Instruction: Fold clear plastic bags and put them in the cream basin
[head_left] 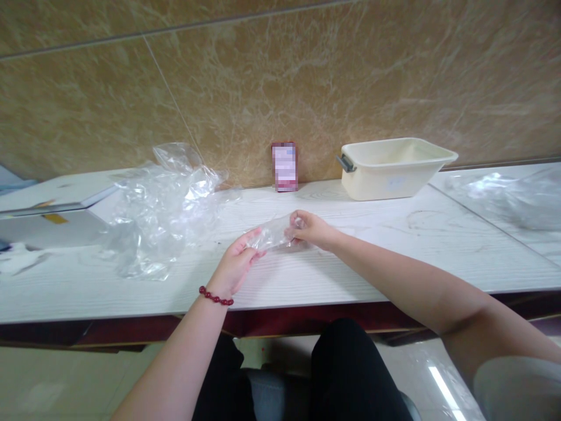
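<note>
A small clear plastic bag is stretched between my two hands, just above the white wood-grain table. My left hand, with a red bead bracelet at its wrist, pinches the bag's left end between thumb and fingers. At the right end, the curled fingers of my right hand grip the plastic. A loose pile of clear plastic bags lies to the left of my left hand.
Against the wall stands a cream bin with a grey handle. A phone leans upright left of it. More clear plastic lies at the far right, and a white box at the far left.
</note>
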A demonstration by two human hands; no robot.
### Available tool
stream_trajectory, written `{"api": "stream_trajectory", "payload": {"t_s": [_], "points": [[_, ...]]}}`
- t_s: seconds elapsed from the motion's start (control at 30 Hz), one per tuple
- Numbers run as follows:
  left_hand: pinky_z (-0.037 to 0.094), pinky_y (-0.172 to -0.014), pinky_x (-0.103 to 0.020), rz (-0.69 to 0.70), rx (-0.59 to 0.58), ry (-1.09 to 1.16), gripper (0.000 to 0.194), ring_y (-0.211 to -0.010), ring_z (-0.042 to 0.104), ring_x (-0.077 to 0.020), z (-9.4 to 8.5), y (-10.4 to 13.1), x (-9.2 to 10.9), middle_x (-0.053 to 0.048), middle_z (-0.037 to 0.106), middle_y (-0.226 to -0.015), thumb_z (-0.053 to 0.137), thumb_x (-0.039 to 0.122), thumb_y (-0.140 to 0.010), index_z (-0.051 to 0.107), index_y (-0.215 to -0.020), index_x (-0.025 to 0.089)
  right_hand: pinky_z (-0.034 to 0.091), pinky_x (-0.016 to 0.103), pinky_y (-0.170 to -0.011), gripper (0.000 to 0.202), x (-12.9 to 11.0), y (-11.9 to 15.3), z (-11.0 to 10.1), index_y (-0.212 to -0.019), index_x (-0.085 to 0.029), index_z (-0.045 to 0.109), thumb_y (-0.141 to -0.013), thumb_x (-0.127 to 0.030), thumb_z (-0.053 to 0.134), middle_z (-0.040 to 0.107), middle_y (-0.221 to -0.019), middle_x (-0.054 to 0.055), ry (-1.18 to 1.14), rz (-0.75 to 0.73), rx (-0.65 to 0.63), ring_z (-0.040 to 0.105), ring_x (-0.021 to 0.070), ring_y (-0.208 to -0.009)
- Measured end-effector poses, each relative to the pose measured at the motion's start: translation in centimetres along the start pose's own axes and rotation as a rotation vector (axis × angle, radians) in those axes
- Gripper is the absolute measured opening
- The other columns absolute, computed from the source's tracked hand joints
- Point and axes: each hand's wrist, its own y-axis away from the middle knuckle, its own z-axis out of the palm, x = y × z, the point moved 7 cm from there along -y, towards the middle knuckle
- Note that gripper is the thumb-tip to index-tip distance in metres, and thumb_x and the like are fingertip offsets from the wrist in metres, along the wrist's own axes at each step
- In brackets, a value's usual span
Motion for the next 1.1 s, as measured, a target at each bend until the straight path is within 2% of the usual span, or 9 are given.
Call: {"api": "stream_trajectory", "payload": {"t_s": [0.17, 0.3, 0.37, 0.43, 0.5, 0.57, 0.67, 0.73, 1.1], "points": [[0.042, -0.079, -0.027, -0.022, -0.023, -0.034, 0.052, -0.074, 0.053, -0.0070, -0.4, 0.1, 0.2, -0.003, 0.050, -0.107, 0.051, 0.003, -0.061, 0.047, -0.110, 0.020, 0.046, 0.021, -0.043, 0.030, 0.5, -0.1, -0.7, -0.083, -0.021, 0.026, -0.068, -0.021, 0.052, 0.054, -0.046, -0.008, -0.052, 0.076, 0.117, 0.053, 0.0095, -0.041], [0.044, -0.075, -0.028, -0.143, -0.037, -0.181, 0.059, -0.059, 0.054, -0.0055, -0.9, 0.4, -0.4, -0.001, 0.057, -0.081, 0.050, 0.004, -0.064, 0.036, -0.119, 0.019, 0.048, 0.027, -0.048, 0.024, 1.8, -0.6, -2.2, -0.084, -0.020, 0.031, -0.069, -0.014, 0.049, 0.059, -0.058, -0.002, 0.121, 0.192, 0.193, 0.056, 0.0119, -0.048], [0.045, -0.072, -0.029, -0.213, -0.012, -0.273, 0.060, -0.056, 0.054, -0.0068, -1.0, 0.6, -0.9, 0.000, 0.056, -0.071, 0.048, 0.003, -0.064, 0.034, -0.121, 0.018, 0.048, 0.031, -0.059, 0.019, 1.0, -0.7, -3.4, -0.085, -0.018, 0.036, -0.070, -0.012, 0.045, 0.061, -0.075, 0.006, 0.308, 0.114, 0.290, 0.059, 0.0145, -0.064], [0.046, -0.068, -0.029, -0.264, 0.010, -0.345, 0.059, -0.053, 0.055, -0.0079, -0.8, 0.8, -1.3, 0.001, 0.055, -0.065, 0.047, 0.002, -0.065, 0.033, -0.121, 0.017, 0.044, 0.034, -0.074, 0.016, -1.2, -0.2, -3.5, -0.090, -0.017, 0.041, -0.074, -0.015, 0.041, 0.057, -0.093, 0.010, 0.513, -0.102, 0.367, 0.056, 0.0164, -0.085], [0.046, -0.066, -0.028, -0.302, 0.008, -0.366, 0.059, -0.052, 0.055, -0.0084, 0.0, 1.0, -1.7, 0.001, 0.055, -0.062, 0.047, 0.003, -0.066, 0.031, -0.121, 0.015, 0.037, 0.034, -0.085, 0.024, -3.1, 0.7, -1.9, -0.100, -0.016, 0.043, -0.078, -0.020, 0.035, 0.051, -0.107, 0.010, 0.667, -0.315, 0.297, 0.047, 0.0161, -0.100], [0.047, -0.064, -0.028, -0.330, -0.006, -0.340, 0.060, -0.051, 0.055, -0.0081, 0.8, 1.3, -2.0, -0.001, 0.057, -0.067, 0.048, 0.003, -0.066, 0.030, -0.121, 0.014, 0.030, 0.034, -0.092, 0.034, -3.6, 1.7, 1.0, -0.112, -0.015, 0.039, -0.081, -0.026, 0.030, 0.045, -0.117, 0.010, 0.766, -0.405, 0.075, 0.039, 0.0151, -0.110], [0.047, -0.063, -0.026, -0.332, -0.043, -0.265, 0.058, -0.056, 0.055, -0.0078, 1.9, 1.7, -2.2, -0.006, 0.059, -0.083, 0.051, 0.004, -0.065, 0.034, -0.119, 0.016, 0.019, 0.035, -0.098, 0.050, -2.3, 3.2, 5.0, -0.123, -0.011, 0.029, -0.082, -0.038, 0.026, 0.028, -0.129, 0.012, 0.906, -0.374, -0.269, 0.021, 0.0173, -0.120], [0.047, -0.064, -0.025, -0.329, -0.075, -0.236, 0.054, -0.061, 0.056, -0.0084, 2.3, 1.8, -2.2, -0.006, 0.059, -0.087, 0.051, 0.004, -0.064, 0.039, -0.116, 0.018, 0.013, 0.037, -0.099, 0.058, -1.1, 3.8, 6.1, -0.126, -0.009, 0.023, -0.081, -0.045, 0.023, 0.023, -0.131, 0.013, 0.995, -0.303, -0.384, 0.015, 0.0198, -0.122], [0.047, -0.061, -0.027, -0.356, 0.006, -0.375, 0.067, -0.051, 0.055, -0.0088, 1.8, 2.4, -1.8, 0.001, 0.055, -0.058, 0.050, 0.005, -0.065, 0.022, -0.126, 0.012, 0.001, 0.053, -0.093, 0.059, 1.6, 2.0, 1.6, -0.129, -0.022, 0.018, -0.079, -0.052, 0.020, 0.010, -0.135, 0.005, 1.212, 0.100, -0.165, 0.006, 0.0257, -0.123]]}}
